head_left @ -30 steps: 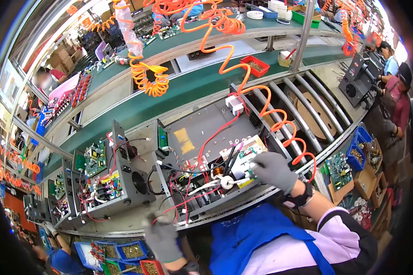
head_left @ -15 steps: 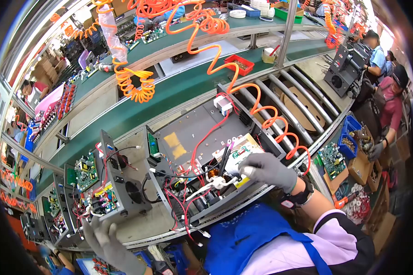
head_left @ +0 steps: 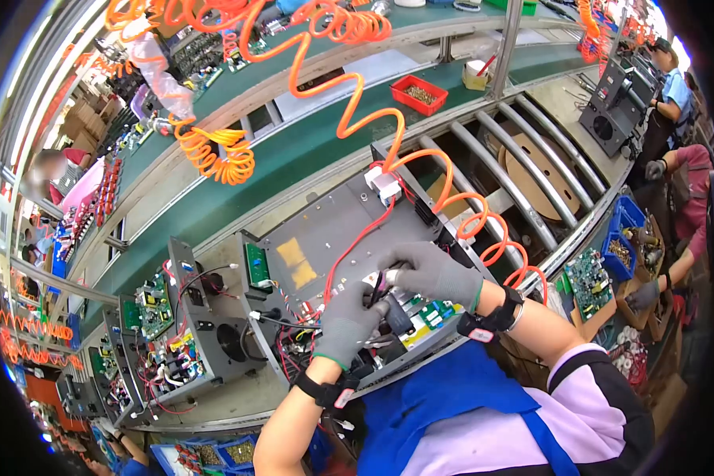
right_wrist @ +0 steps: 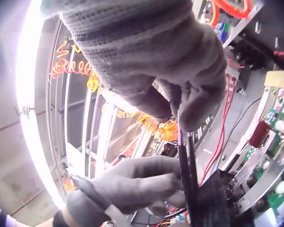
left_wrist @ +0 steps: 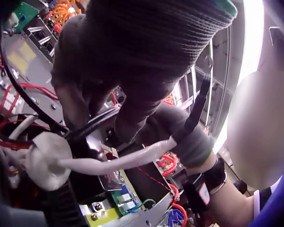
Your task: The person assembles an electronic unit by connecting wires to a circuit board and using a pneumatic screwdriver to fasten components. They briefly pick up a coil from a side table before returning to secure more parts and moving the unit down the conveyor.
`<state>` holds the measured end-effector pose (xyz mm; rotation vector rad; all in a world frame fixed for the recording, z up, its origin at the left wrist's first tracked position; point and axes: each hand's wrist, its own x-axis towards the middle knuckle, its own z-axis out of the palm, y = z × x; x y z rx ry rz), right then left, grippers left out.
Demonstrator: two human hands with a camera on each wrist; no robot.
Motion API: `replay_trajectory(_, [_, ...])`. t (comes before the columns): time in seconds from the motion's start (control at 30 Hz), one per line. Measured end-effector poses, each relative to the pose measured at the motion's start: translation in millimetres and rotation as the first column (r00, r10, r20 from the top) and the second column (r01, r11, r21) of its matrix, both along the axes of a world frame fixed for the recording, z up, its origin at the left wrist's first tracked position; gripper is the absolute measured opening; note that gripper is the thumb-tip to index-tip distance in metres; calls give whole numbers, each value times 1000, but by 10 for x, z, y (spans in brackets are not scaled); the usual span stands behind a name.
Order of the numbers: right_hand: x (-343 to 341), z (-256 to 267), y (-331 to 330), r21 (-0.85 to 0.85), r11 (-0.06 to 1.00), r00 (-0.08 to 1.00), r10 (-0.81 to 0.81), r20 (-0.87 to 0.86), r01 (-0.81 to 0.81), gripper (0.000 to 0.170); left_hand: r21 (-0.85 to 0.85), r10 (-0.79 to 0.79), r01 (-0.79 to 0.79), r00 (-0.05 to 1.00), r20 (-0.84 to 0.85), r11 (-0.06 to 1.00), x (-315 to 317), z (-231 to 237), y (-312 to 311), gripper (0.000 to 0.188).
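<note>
Both gloved hands meet over the wiring in an open grey metal chassis (head_left: 317,238). My right hand (head_left: 436,274) pinches the upper ends of black cables (right_wrist: 187,165), where a bit of purple shows in the right wrist view. Just below it, my left hand (head_left: 349,321) has its fingers around the same cables, seen dark between thumb and finger in the left wrist view. Close to the left hand hangs a white-wrapped ring (left_wrist: 47,161) with a white sleeved cable (left_wrist: 113,164). A green circuit board (head_left: 432,313) lies under the right forearm, partly covered.
More chassis (head_left: 166,349) with boards and loose wires stand at the left. An orange coiled hose (head_left: 472,214) droops over the chassis's right side, beside metal rollers (head_left: 516,178). A red bin (head_left: 419,95) sits on the green belt. People work at the right (head_left: 674,95).
My left hand went left past the chassis's near edge, then came back right and up onto the black cables. My right hand left the board's side and moved left to the cable ends.
</note>
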<state>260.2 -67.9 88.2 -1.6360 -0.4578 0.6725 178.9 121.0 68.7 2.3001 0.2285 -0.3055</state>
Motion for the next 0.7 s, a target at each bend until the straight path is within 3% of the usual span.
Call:
replay_trajectory(0.03, [-15,51,19,21,999,997,31,66,-32,23,-31,-3,2,1000,-6,1000,9,-18,11,46])
replay_trajectory(0.1, [-29,233,39,22,996,996,81,37,-82,22,-89,-5,4,1000,-7,996,38,-12,87,48])
replay_trajectory(0.2, [8,175,90,-47,991,981,131,144,-126,21,-353,-71,51,996,-45,934,82,44,144,51])
replay_trajectory(0.23, [28,199,80,-91,985,967,159,197,-143,21,-542,-101,45,992,-74,839,86,124,139,46])
replay_trajectory(0.33, [65,183,-42,-228,962,952,201,230,-148,21,-594,-105,-24,978,-182,804,111,63,261,39])
replay_trajectory(0.37, [78,172,-123,-273,952,953,204,224,-139,21,-540,-84,-50,972,-221,840,77,-40,362,29])
replay_trajectory(0.5, [94,148,-441,-361,921,969,206,137,-145,18,-437,204,-335,925,-320,835,-26,73,468,22])
replay_trajectory(0.6, [34,153,-411,-251,956,951,212,223,-154,17,-534,75,-207,963,-259,820,-13,50,443,31])
replay_trajectory(0.63, [32,133,-333,-208,959,934,243,263,-191,17,-599,1,-44,997,-73,800,-41,-135,401,41])
replay_trajectory(0.67, [20,140,-228,-176,965,914,242,327,-192,18,-673,-106,-35,980,-167,738,-34,87,268,46])
replay_trajectory(0.7, [15,159,-109,-145,970,889,236,393,-194,19,-577,-163,29,970,-181,816,-27,183,197,43])
